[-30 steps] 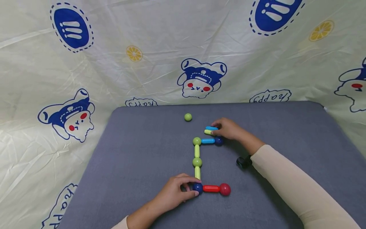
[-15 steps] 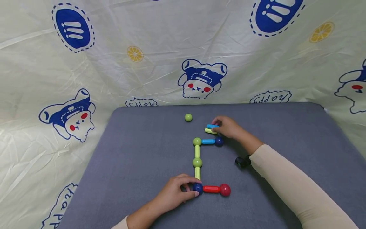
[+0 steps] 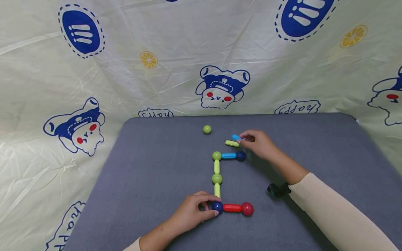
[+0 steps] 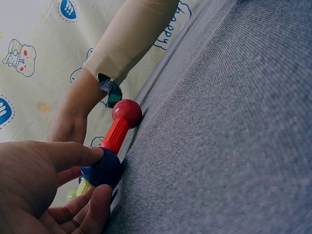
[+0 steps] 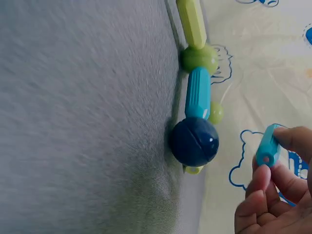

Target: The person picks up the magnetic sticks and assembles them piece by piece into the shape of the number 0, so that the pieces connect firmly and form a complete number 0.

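My left hand (image 3: 192, 212) pinches a dark blue ball (image 3: 217, 207) at the near corner of a joined chain of balls and rods. From that ball a red rod (image 3: 232, 208) runs right to a red ball (image 3: 247, 209). Yellow-green rods and green balls (image 3: 217, 179) lead away from it, up to a light blue rod (image 3: 228, 155) and a second dark blue ball (image 3: 240, 156). Between thumb and fingers, my right hand (image 3: 260, 143) holds another light blue rod (image 5: 268, 146), raised off the table. Just below it lies a loose yellow-green rod (image 3: 232, 143).
A loose green ball (image 3: 207, 129) sits near the far edge of the grey table (image 3: 150, 167). Behind the table hangs a printed pale cloth (image 3: 176, 80). A black device (image 3: 278, 190) is strapped at the right wrist.
My right hand has lifted the light blue rod away from the yellow-green one beside it and drawn slightly right. The yellow-green rod is left on the table. My left hand stays put.
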{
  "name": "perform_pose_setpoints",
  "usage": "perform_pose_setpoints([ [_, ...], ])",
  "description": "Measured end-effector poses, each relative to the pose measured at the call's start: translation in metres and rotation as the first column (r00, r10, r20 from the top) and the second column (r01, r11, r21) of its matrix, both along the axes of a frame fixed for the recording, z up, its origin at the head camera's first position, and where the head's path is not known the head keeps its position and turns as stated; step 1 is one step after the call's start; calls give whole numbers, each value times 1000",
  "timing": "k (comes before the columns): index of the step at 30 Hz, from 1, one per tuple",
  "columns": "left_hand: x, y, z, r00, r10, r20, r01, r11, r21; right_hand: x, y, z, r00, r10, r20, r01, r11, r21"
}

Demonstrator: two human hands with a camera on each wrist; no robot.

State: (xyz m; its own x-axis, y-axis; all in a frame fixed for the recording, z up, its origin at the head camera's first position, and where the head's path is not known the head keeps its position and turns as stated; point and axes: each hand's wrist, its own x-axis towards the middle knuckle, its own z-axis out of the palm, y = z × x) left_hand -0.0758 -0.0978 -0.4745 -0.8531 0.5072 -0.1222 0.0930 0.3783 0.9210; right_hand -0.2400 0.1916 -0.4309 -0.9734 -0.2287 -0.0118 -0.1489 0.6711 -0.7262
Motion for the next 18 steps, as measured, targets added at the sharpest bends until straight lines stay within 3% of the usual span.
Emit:
perform_pose_setpoints([
  [4, 0, 0, 0, 1000, 5, 13, -5, 1000, -1, 18, 3, 1, 999, 15, 37, -13, 999, -32],
  [11, 1, 0, -1, 1000, 7, 7, -7, 1000, 5, 48, 9, -3, 974, 90, 210, -47, 979, -201],
  [15, 1, 1, -1, 1000, 5, 1, -5, 1000, 7, 64, 12, -5, 959, 139, 249, -72, 963, -259],
  [18, 0, 0, 0, 1000, 5, 1, -5, 1000, -1, 74, 13, -5, 955, 147, 257, -83, 966, -245],
])
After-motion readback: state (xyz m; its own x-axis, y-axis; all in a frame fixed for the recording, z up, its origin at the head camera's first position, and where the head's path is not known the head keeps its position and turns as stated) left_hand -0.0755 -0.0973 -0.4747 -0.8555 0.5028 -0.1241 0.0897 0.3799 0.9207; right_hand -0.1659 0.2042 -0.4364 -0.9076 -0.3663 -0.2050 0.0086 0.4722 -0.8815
